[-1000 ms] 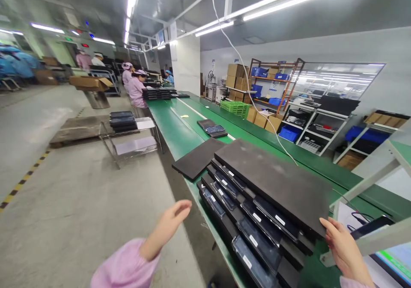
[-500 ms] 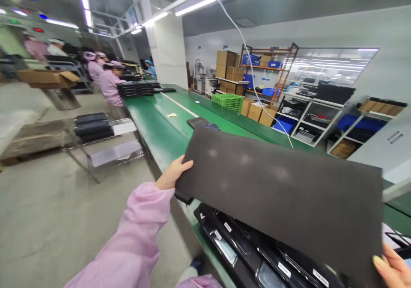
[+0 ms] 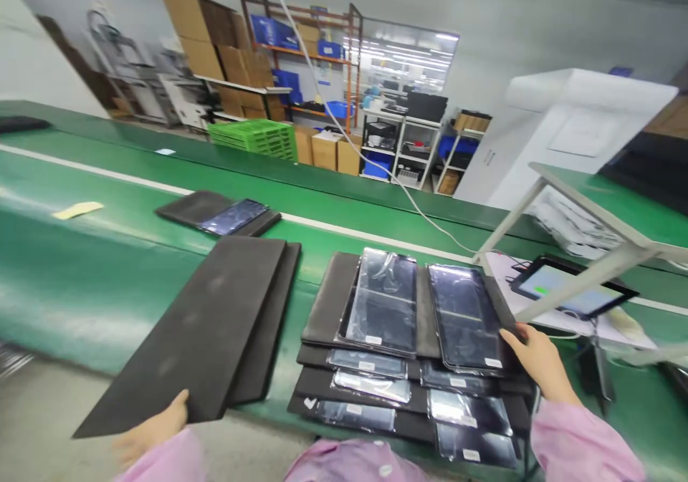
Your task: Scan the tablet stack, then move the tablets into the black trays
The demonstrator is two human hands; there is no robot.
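At lower left, my left hand (image 3: 155,428) holds the near edge of a thin black foam sheet (image 3: 198,317), thumb on top; its other fingers are blurred. The sheet lies partly over another dark foam sheet (image 3: 269,346) and juts past the table edge. On the right, my right hand (image 3: 540,360) pinches the right edge of a film-covered tablet screen (image 3: 465,314) on top of a stack. A second screen (image 3: 384,299) lies to its left. Below them, more labelled screens (image 3: 370,385) show between black foam layers (image 3: 312,378).
Another foam piece (image 3: 185,206) with a screen (image 3: 233,217) on it lies farther back on the green table (image 3: 134,253). Yellow paper (image 3: 78,210) is at left. A white-framed stand (image 3: 585,281) and a lit tablet (image 3: 570,288) stand right. A white cable (image 3: 317,88) hangs down.
The foam sheet, held up in both hands over the stack, has moved left and down onto another sheet. My right hand has let it go and is on a screen. The view has turned right.
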